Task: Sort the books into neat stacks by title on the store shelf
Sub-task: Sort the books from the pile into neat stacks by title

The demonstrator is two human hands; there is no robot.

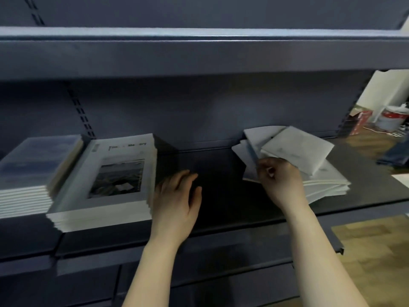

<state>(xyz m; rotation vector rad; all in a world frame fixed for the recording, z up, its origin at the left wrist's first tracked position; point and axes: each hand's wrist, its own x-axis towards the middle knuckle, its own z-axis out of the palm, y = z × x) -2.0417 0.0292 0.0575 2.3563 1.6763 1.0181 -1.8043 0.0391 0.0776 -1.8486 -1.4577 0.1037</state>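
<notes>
Books [296, 147] — thin, white, paper-covered — lie fanned.

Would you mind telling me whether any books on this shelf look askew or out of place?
Yes: the right pile is untidy. Its top books lie fanned and twisted at different angles, one pinched by the right hand. The middle stack and left stack look fairly square.
</notes>
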